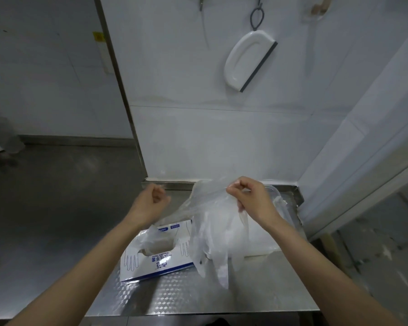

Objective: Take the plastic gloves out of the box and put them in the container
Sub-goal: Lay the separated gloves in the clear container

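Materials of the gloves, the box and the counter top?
gloves: thin clear plastic film, see-through and crinkled. box: seemingly printed cardboard, matte white and blue, cut-out opening. counter top: likely stainless steel, embossed diamond pattern, dull sheen.

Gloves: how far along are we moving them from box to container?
Done: a bunch of plastic gloves is out of the box. In hand: the right hand pinches it up near the clear container; the left hand is curled, its hold unclear. Left: drop the bunch in, then pull the gloves showing in the box opening.
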The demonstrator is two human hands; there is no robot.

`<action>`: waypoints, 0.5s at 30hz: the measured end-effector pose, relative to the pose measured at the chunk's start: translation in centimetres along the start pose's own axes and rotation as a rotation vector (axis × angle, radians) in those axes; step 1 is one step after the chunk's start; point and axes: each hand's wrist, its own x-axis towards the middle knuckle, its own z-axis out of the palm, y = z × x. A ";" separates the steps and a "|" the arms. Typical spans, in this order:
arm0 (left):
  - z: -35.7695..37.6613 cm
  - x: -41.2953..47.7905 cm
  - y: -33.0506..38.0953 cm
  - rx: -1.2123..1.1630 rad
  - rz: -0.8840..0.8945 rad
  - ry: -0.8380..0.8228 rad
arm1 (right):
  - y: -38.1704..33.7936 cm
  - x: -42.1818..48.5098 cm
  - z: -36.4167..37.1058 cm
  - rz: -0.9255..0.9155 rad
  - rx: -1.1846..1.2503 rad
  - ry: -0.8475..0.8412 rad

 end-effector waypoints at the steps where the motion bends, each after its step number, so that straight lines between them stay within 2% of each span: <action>1: 0.0 -0.1 0.9 -0.039 0.059 -0.034 | -0.3 0.0 -0.3 -0.013 -0.017 -0.036; 6: 1.1 -0.7 6.4 0.039 0.381 -0.471 | -2.6 -0.9 -1.2 -0.072 -0.158 -0.314; 10: 2.0 -0.1 8.1 0.047 0.386 -0.743 | -3.2 -1.4 -1.9 -0.087 -0.148 -0.429; 12: 2.3 0.1 8.1 0.001 0.344 -0.779 | -2.5 -1.3 -2.9 -0.027 -0.141 -0.472; 15: 2.8 0.5 7.7 0.001 0.305 -0.690 | -0.9 -1.3 -4.6 0.090 -0.181 -0.614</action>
